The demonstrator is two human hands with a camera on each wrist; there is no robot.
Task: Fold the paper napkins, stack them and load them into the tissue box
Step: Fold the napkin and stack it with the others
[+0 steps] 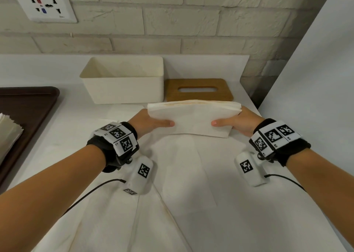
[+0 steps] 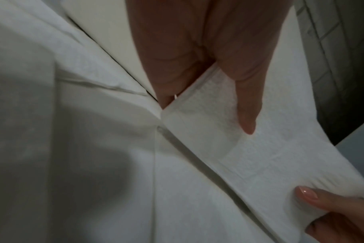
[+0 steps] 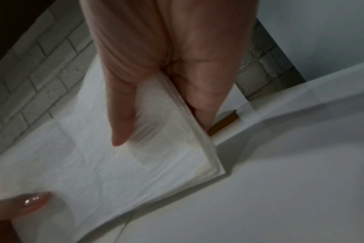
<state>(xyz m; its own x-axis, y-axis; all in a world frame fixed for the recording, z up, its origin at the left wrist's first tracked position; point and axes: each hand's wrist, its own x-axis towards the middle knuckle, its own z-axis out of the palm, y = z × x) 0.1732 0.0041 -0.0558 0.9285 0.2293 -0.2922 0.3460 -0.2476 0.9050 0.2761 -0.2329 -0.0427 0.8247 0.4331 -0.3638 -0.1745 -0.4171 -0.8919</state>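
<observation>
A stack of folded white napkins (image 1: 193, 117) is held up between both hands, just above several unfolded napkins (image 1: 191, 194) spread on the counter. My left hand (image 1: 151, 122) pinches its left end, thumb on top and fingers underneath. My right hand (image 1: 234, 122) pinches the right end the same way. The wrist views show the napkin stack (image 2: 260, 156) (image 3: 119, 164) under my left thumb (image 2: 246, 106) and right thumb (image 3: 120, 118). The cream tissue box (image 1: 124, 90) stands open behind, empty. Its wooden slotted lid (image 1: 199, 98) lies flat to its right.
A dark brown tray (image 1: 28, 113) at the left edge carries another pile of napkins (image 1: 7, 134). A brick wall with a power socket (image 1: 44, 3) runs behind the counter. A white panel (image 1: 316, 69) closes off the right side.
</observation>
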